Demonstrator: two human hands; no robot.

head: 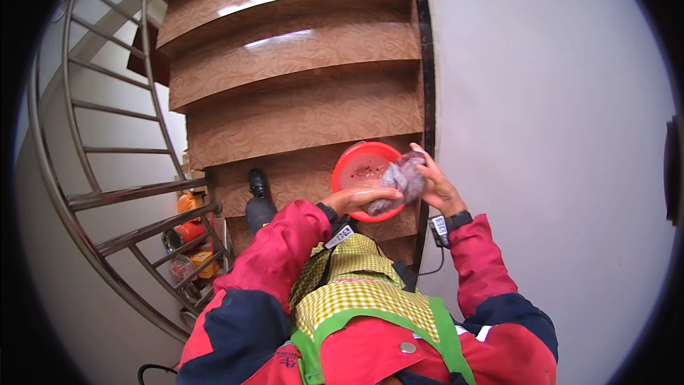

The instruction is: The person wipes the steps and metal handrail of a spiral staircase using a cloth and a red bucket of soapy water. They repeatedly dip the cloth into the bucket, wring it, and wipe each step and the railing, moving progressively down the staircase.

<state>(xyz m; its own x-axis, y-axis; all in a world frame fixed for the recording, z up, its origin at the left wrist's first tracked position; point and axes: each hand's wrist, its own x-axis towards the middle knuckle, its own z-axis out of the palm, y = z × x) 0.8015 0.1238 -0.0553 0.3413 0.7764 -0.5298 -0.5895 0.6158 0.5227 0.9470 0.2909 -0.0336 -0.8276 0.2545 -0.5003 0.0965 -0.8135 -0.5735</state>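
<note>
A wet, grey and purple cloth [403, 179] is bunched between my two hands, above the right part of a red bucket [337, 174]. My left hand [363, 198] grips the cloth's lower left side, its thumb lying across it. On the right, my right hand [439, 184] holds the other end with curled fingers, close to the wall. Cloudy water [360, 171] with dark bits fills the bucket's visible inside. The bucket stands on a stair tread, and the cloth and my left hand hide part of its rim.
Brown patterned stairs [299, 107] rise ahead. A metal railing [120, 80] bounds the left side, with an orange bag [187, 203] and boxes beyond it. The white wall [534, 117] borders the right. My black shoe [258, 184] rests on the bucket's tread.
</note>
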